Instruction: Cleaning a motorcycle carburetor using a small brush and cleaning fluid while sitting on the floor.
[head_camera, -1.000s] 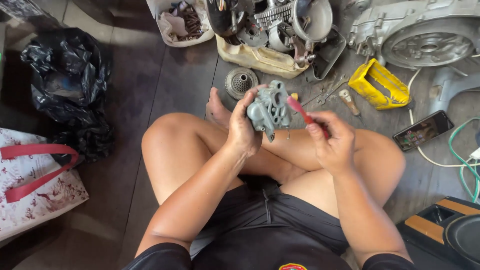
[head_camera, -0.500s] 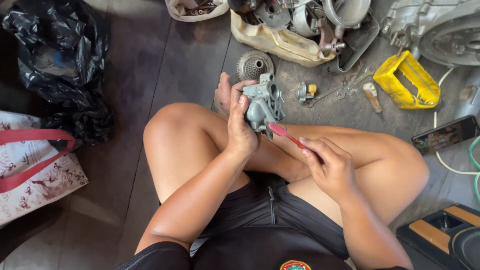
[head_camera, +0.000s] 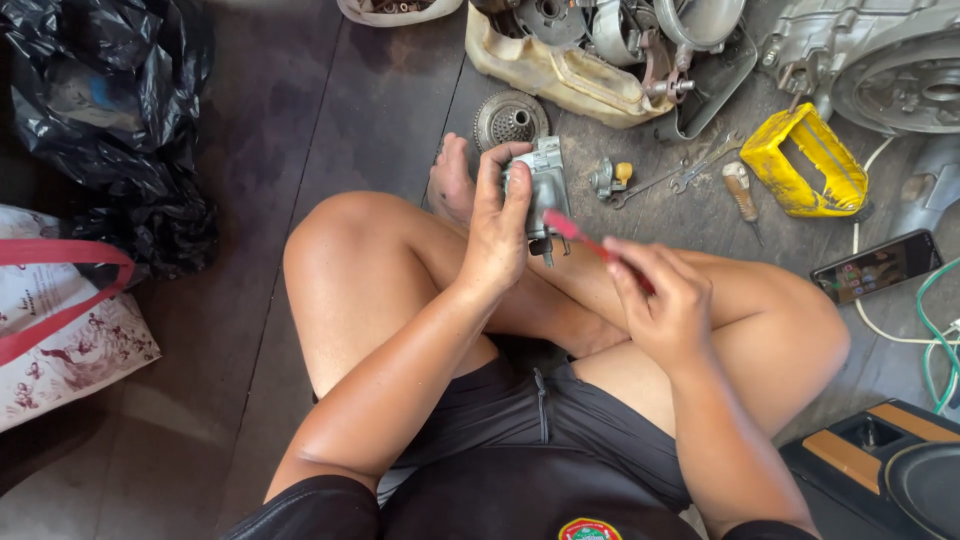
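Observation:
I sit cross-legged on a dark wooden floor. My left hand grips a small grey metal engine part, held upright above my crossed legs. My right hand holds a red-handled brush whose tip touches the lower right side of the metal part. The brush is blurred by motion.
A round grey gear lies on the floor past my foot. Wrenches, a small screwdriver, a yellow container, a phone, a cream tray of engine parts, a black plastic bag and a red-strapped bag surround me.
The view has shifted so the floor items sit lower in frame. My left hand turned the metal part more upright, and my right hand brought the brush down to its lower edge.

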